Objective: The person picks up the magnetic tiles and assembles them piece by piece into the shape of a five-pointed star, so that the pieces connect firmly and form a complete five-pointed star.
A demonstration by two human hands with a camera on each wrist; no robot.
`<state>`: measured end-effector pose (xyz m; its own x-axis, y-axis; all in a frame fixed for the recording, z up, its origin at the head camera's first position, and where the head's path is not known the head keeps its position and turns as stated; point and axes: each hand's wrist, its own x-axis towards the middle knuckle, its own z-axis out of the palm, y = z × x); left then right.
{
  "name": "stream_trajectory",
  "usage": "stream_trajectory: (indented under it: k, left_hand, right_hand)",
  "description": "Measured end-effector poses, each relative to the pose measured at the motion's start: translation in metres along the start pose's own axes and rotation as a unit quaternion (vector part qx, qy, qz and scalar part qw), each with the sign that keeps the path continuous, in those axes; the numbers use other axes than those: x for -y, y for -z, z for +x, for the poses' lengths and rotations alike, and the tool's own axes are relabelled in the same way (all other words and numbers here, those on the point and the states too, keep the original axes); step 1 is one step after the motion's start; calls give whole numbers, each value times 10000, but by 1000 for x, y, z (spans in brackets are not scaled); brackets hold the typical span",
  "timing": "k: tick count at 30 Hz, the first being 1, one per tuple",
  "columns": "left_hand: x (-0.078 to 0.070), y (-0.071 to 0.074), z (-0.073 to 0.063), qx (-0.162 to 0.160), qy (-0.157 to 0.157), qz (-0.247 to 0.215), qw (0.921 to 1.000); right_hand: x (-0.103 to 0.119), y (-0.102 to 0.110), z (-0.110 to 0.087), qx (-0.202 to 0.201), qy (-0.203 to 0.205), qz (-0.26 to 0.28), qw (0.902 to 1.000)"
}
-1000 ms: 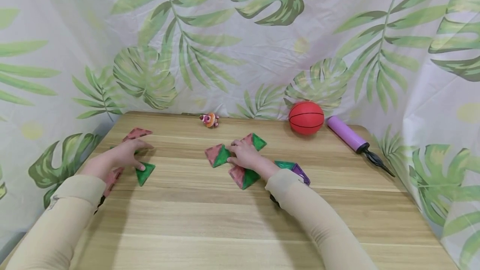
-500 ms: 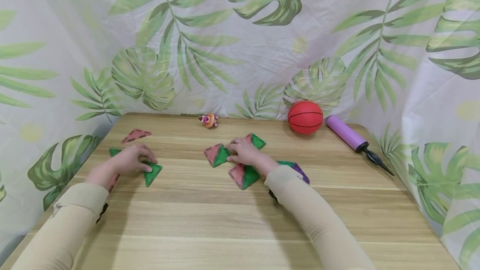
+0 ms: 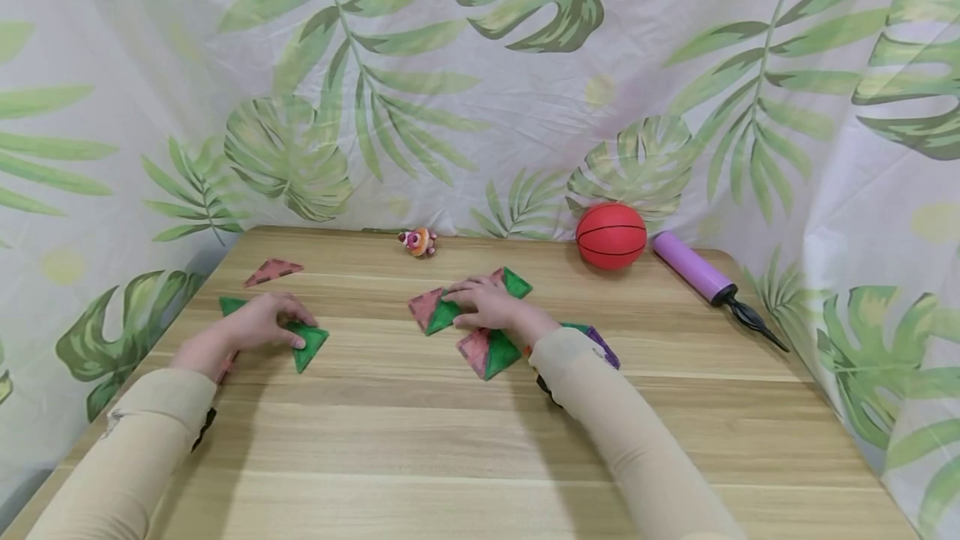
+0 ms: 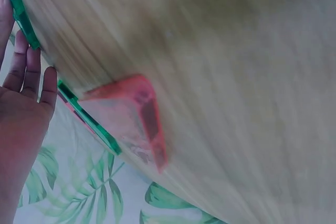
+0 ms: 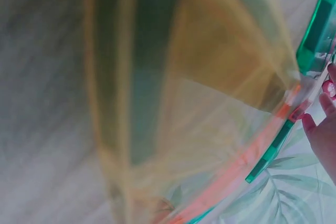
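My left hand pinches a green triangular magnetic tile between thumb and fingers, low over the table's left part. Another green tile shows partly behind this hand, and a red triangular tile lies beyond it. My right hand rests over a group of red and green triangular tiles, its extended fingers touching a green one joined to a red tile. Nearer me lie a red tile and a green tile side by side. The right palm hides part of the group.
A purple tile and a green piece lie partly under the right sleeve. A blurred yellow tile fills much of the right wrist view. Along the back stand a small figurine, a red ball and a purple hand pump.
My left hand has moved right and come down onto the green tile, which has shifted slightly right. The right hand stays over its group, its fingers now stretched a little further left.
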<state>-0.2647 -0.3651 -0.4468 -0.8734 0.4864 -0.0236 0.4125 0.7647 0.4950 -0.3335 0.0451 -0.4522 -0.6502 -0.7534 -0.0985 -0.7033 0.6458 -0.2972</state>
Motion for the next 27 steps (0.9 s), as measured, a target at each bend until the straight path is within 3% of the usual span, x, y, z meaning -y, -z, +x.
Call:
stream_trajectory:
  k: [6,13,27]
  left_hand:
    - [-5,-4,2,72,27,-15,10000]
    - [-11,-10,16,201,-1,-112,9997]
    - [-48,-25,45,470,-504,18,9976]
  right_hand:
    - [0,-1,2,164,2,65,9998]
    - [-1,-2,3,164,-149,1,9998]
    - [-1,0,3,229,-410,1,9989]
